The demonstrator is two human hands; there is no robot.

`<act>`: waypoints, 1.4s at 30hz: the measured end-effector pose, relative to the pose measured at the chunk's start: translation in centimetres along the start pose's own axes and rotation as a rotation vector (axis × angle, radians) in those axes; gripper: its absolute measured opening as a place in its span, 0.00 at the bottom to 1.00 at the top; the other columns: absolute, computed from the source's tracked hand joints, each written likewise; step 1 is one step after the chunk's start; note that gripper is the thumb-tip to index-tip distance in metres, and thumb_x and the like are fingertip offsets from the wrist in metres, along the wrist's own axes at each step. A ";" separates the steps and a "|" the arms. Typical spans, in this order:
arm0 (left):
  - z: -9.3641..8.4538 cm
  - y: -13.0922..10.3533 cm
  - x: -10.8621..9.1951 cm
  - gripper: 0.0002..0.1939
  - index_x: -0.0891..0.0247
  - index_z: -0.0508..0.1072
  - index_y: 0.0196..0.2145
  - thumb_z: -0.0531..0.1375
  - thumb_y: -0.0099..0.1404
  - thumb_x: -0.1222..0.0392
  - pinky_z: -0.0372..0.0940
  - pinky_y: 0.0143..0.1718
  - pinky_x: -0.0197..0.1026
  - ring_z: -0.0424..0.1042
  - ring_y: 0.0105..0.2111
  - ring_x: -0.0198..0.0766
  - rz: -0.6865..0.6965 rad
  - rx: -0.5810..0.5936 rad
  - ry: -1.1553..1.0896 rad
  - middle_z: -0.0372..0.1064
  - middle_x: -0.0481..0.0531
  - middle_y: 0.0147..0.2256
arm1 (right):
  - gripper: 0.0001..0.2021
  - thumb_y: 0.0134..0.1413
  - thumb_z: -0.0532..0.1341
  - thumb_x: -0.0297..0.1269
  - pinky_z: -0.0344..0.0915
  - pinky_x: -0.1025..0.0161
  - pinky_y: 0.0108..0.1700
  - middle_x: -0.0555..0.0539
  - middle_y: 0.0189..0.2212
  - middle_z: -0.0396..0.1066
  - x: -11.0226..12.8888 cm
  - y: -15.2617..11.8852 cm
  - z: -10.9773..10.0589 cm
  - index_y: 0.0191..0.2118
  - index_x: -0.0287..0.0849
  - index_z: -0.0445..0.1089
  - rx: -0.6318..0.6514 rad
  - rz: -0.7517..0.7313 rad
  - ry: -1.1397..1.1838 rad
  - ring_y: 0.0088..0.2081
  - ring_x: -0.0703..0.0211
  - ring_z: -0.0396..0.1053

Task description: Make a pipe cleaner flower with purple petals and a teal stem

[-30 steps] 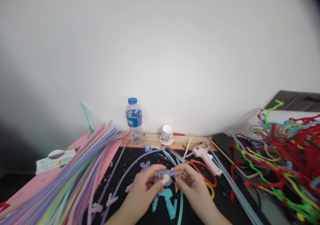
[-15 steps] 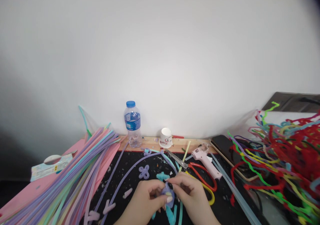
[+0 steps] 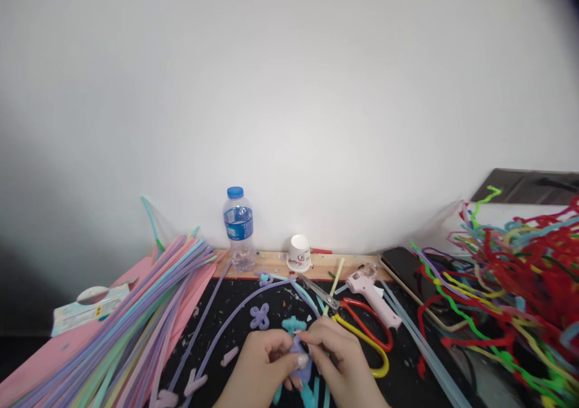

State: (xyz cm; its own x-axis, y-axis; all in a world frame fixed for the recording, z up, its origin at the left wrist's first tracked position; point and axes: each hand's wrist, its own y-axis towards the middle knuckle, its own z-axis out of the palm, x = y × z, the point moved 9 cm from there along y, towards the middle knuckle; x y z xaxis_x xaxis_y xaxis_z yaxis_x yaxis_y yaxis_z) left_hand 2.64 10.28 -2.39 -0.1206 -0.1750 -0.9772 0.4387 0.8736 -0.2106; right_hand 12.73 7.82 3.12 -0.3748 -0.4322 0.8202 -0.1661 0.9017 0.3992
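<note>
My left hand (image 3: 268, 366) is closed around a purple and turquoise pipe-cleaner figure (image 3: 304, 373), thumb pressed on its front. A fuzzy turquoise bow-like part (image 3: 294, 324) sticks out at its top, and turquoise ends hang below. My right hand (image 3: 340, 360) pinches a small dark piece (image 3: 304, 347) against the figure's right side; its exact kind is too small to tell. Just beyond the hands lie a purple pipe-cleaner flower (image 3: 259, 317) and scissors (image 3: 364, 323) with red and yellow handles. Fingers hide much of the figure.
Pastel pipe cleaners (image 3: 131, 329) are heaped at left on pink paper. A water bottle (image 3: 239, 230) and paper cup (image 3: 299, 253) stand along the wall. To the right are a pink glue gun (image 3: 374, 296), a phone (image 3: 416, 281) and a tangle of colourful pipe cleaners (image 3: 538, 275).
Both hands stay together at the figure, with only slight finger shifts and a small tilt of the figure. The whole view has shifted slightly.
</note>
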 end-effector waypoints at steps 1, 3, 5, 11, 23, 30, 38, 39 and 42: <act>0.0 0.0 0.1 0.05 0.67 0.69 0.20 0.58 0.51 0.65 0.61 0.22 0.35 0.66 0.18 0.34 -0.003 -0.001 0.001 0.68 0.47 0.16 | 0.09 0.57 0.54 0.27 0.63 0.66 0.34 0.46 0.27 0.67 0.0 0.0 0.1 0.33 0.39 0.73 0.006 0.003 -0.008 0.30 0.60 0.68; -0.1 0.1 0.1 0.05 0.66 0.68 0.19 0.58 0.50 0.65 0.61 0.22 0.35 0.66 0.18 0.34 -0.009 -0.010 0.007 0.67 0.47 0.16 | 0.10 0.57 0.54 0.27 0.62 0.66 0.33 0.46 0.27 0.67 -0.1 -0.1 0.2 0.33 0.39 0.73 0.023 0.010 -0.026 0.30 0.59 0.67; -0.2 0.1 0.2 0.05 0.66 0.68 0.18 0.58 0.50 0.64 0.61 0.22 0.35 0.66 0.18 0.34 -0.015 -0.024 0.012 0.67 0.47 0.16 | 0.10 0.57 0.54 0.27 0.62 0.65 0.33 0.45 0.28 0.67 0.0 -0.1 0.4 0.33 0.39 0.72 0.043 0.003 -0.036 0.31 0.59 0.67; -0.5 0.1 0.2 0.04 0.67 0.69 0.20 0.57 0.50 0.65 0.61 0.21 0.35 0.67 0.18 0.34 -0.015 -0.051 0.020 0.66 0.46 0.16 | 0.10 0.56 0.53 0.27 0.63 0.65 0.35 0.44 0.29 0.67 0.3 0.0 0.6 0.31 0.39 0.71 0.075 0.001 -0.049 0.32 0.58 0.67; -0.5 0.1 -0.2 0.04 0.67 0.70 0.21 0.59 0.51 0.65 0.61 0.22 0.34 0.68 0.19 0.35 0.014 -0.054 -0.034 0.67 0.47 0.17 | 0.11 0.55 0.53 0.27 0.65 0.64 0.35 0.44 0.32 0.66 0.6 0.2 0.6 0.33 0.40 0.72 0.081 0.022 -0.029 0.32 0.58 0.67; -0.2 0.2 -0.5 0.10 0.69 0.72 0.29 0.63 0.53 0.58 0.62 0.22 0.33 0.68 0.23 0.35 0.066 -0.007 -0.163 0.70 0.50 0.22 | 0.13 0.53 0.55 0.29 0.65 0.61 0.40 0.44 0.34 0.70 -1.6 -0.2 0.1 0.44 0.44 0.70 -0.028 0.138 0.089 0.35 0.56 0.68; -1.9 -0.1 -1.5 0.13 0.66 0.73 0.38 0.63 0.55 0.58 0.62 0.27 0.34 0.66 0.26 0.34 0.187 -0.112 -0.034 0.71 0.51 0.27 | 0.05 0.51 0.57 0.34 0.58 0.69 0.23 0.52 0.21 0.62 -3.6 -0.2 0.6 0.34 0.40 0.68 -0.037 0.386 0.370 0.21 0.65 0.60; -2.0 -0.1 -1.4 0.16 0.65 0.71 0.40 0.63 0.54 0.57 0.61 0.26 0.33 0.66 0.25 0.34 0.180 -0.123 -0.054 0.70 0.50 0.26 | 0.05 0.51 0.57 0.34 0.59 0.68 0.24 0.52 0.22 0.63 -3.6 -0.2 0.6 0.34 0.40 0.68 -0.038 0.380 0.367 0.21 0.64 0.61; -1.9 0.1 -0.8 0.16 0.64 0.70 0.40 0.63 0.55 0.55 0.59 0.21 0.32 0.64 0.20 0.32 0.150 -0.109 -0.086 0.67 0.46 0.22 | 0.08 0.50 0.59 0.34 0.61 0.67 0.27 0.49 0.26 0.66 -3.9 -0.2 0.6 0.37 0.40 0.69 -0.044 0.344 0.357 0.25 0.63 0.64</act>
State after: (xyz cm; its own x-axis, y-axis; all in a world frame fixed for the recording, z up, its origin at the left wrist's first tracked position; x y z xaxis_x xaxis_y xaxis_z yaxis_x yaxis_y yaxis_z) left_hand 1.11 11.38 -1.59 0.0173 -0.0734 -0.9972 0.3461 0.9361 -0.0629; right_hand 13.70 9.34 -0.38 -0.0638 -0.0938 0.9935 -0.0464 0.9948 0.0910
